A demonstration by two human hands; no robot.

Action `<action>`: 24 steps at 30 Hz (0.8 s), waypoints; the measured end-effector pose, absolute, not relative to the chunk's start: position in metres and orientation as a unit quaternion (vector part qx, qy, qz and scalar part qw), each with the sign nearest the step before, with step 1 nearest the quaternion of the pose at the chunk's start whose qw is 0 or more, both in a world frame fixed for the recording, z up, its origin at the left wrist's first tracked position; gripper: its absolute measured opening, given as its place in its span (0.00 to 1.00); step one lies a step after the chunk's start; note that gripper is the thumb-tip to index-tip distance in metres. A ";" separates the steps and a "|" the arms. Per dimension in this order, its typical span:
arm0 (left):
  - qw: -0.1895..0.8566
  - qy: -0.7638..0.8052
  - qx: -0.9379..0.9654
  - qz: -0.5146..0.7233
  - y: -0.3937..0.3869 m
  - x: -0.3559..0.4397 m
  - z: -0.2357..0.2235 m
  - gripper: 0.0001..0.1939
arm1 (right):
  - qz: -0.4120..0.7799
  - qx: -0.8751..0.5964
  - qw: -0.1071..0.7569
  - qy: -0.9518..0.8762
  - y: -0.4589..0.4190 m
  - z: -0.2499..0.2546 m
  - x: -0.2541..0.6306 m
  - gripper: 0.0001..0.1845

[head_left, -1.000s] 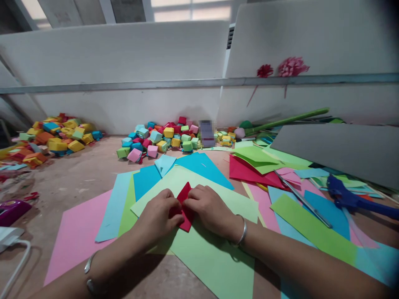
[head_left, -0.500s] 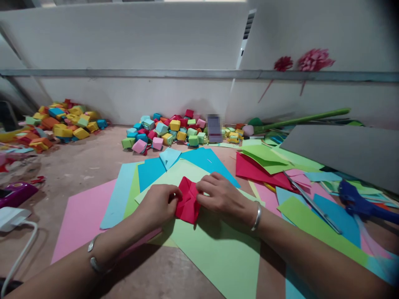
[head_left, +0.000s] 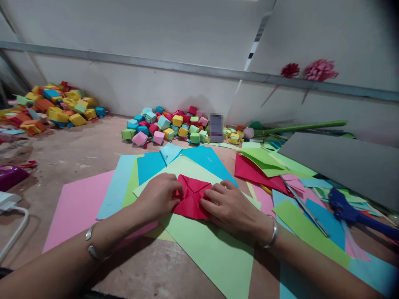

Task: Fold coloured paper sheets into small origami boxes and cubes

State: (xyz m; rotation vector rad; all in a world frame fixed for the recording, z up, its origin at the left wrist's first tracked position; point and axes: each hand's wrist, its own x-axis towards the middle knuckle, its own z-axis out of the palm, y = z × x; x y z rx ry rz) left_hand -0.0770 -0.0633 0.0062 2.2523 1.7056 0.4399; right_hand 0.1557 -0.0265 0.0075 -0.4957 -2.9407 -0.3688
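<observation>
Red folded paper [head_left: 192, 203] — fingers of left hand [head_left: 159, 196] and right hand [head_left: 233, 211] grasp its opposite sides.

From where I stand, the left edge of the red paper [head_left: 195, 196] disappears under the left hand [head_left: 158, 195], and the fingers of the right hand [head_left: 235, 209] cover part of its other side. The pale green sheet [head_left: 215, 253] hides part of the blue ones [head_left: 212, 161]. That upright slab [head_left: 216, 128] is blurred into blocks, its front unreadable. Cut short on the left are a purple object [head_left: 12, 176] and white plug [head_left: 8, 201]; on the right, the grey board [head_left: 343, 164] and blue tool [head_left: 343, 205].
</observation>
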 end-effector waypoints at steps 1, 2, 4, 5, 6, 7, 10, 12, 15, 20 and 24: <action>0.142 0.567 0.796 0.158 -0.062 -0.077 0.005 0.07 | -0.117 -0.177 0.068 -0.975 -0.027 0.007 0.156 0.15; 0.144 0.544 0.811 0.162 -0.061 -0.077 0.004 0.10 | -0.111 -0.187 0.070 -0.974 -0.028 0.006 0.156 0.18; 0.146 0.506 0.834 0.162 -0.060 -0.077 0.003 0.12 | -0.097 -0.193 0.070 -0.974 -0.027 0.003 0.157 0.23; 0.145 0.494 0.843 0.156 -0.060 -0.077 0.004 0.12 | -0.089 -0.189 0.069 -0.975 -0.026 0.001 0.157 0.23; 0.141 0.486 0.850 0.146 -0.060 -0.077 0.005 0.12 | -0.081 -0.183 0.068 -0.977 -0.025 -0.001 0.157 0.23; 0.135 0.479 0.857 0.134 -0.060 -0.077 0.007 0.11 | -0.072 -0.178 0.068 -0.979 -0.025 -0.002 0.157 0.23; 0.099 0.466 0.875 0.086 -0.062 -0.077 0.013 0.17 | -0.058 -0.182 0.067 -0.979 -0.022 -0.005 0.156 0.24; 0.074 0.465 0.881 0.057 -0.063 -0.075 0.015 0.23 | -0.055 -0.191 0.076 -0.977 -0.021 -0.006 0.155 0.23; 0.049 0.451 0.891 0.030 -0.064 -0.073 0.015 0.17 | -0.039 -0.179 0.102 -0.978 -0.022 -0.005 0.154 0.20; 0.009 0.423 0.906 0.029 -0.065 -0.073 0.012 0.15 | -0.032 -0.171 0.139 -0.975 -0.028 -0.002 0.153 0.15; 0.006 0.410 0.910 0.061 -0.065 -0.073 0.007 0.17 | -0.054 -0.173 0.167 -0.969 -0.029 -0.004 0.151 0.15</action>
